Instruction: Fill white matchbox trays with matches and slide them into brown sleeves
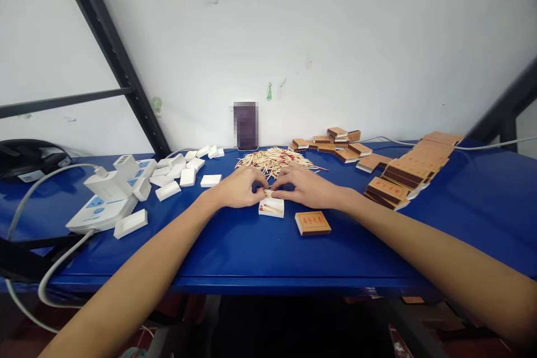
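My left hand and my right hand meet over the far edge of a small white matchbox tray. Between their fingertips they pinch a few matches. Inside the tray lie several matches with red heads. Just beyond my hands is a large loose heap of matches. To the right of the tray, near my right forearm, a brown matchbox sleeve with red lettering lies flat on the blue table.
Several white trays lie scattered at the left, beside a white power strip with plugs and cables. Brown matchboxes are piled at the back right, and a row of sleeves stands nearer. A phone-like dark object leans on the wall.
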Available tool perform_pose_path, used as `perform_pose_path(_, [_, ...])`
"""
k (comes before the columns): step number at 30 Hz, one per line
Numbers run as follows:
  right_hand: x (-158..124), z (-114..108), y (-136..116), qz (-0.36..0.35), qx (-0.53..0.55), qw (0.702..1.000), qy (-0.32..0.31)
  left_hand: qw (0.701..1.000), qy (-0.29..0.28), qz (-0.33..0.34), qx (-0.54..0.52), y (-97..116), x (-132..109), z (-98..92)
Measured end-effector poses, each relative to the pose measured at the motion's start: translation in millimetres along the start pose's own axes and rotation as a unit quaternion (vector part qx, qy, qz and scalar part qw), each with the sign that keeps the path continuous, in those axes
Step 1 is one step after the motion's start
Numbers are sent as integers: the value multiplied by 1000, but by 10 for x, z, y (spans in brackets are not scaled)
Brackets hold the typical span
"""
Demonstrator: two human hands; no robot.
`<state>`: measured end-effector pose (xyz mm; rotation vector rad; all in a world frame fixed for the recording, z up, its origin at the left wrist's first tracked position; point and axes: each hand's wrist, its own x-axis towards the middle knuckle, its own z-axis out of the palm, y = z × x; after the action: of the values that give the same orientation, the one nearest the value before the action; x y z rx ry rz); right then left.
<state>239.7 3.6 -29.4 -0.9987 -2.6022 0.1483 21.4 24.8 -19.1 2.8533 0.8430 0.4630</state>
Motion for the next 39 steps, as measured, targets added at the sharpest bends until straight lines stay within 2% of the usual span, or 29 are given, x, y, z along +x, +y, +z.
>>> perform_pose_path(5, [-24,-34,-4,7,1,1000,11,998,-4,5,-55,17,-15,-31])
perform_pose_path(17, [-16,49,-81,18,9,999,28,979,-17,-20,-204,-84,-25,-9])
perform_pose_path(24, [8,111,-11,32,20,999,30,980,-10,-29,-199,2,-1,11])
perform_pose_path(31, [20,139,-22,48,24,998,35,982,3,-30,-186,-28,52,88])
perform_pose_path(39, [60,84,-127,82,51,995,22,983,-28,-44,-176,15,62,21])
